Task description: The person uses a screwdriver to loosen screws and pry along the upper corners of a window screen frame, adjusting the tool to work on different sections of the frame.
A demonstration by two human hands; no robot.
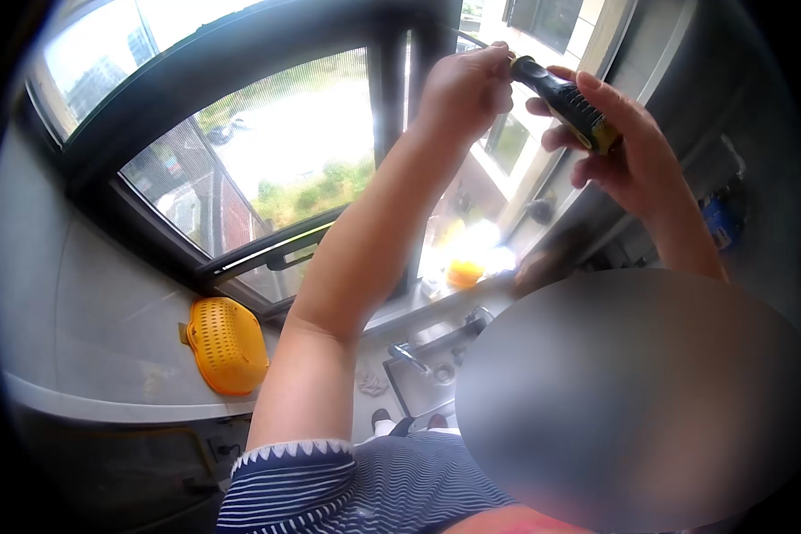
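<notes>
A black and yellow handled tool, apparently a screwdriver (561, 100), is raised in front of the window frame. My right hand (627, 147) holds its handle between thumb and fingers, with some fingertips showing below. At the front end of the handle, my left hand (472, 89) is closed around the thin shaft. A short dark piece of the shaft appears beyond the left fist, toward the upper left, and its tip cannot be made out.
A dark-framed window (383, 116) with a screen stands behind my left arm. An orange perforated basket (227, 345) hangs or rests at the lower left. Below are a sink (418, 383) and faucet (407, 357). A blurred oval covers the lower right.
</notes>
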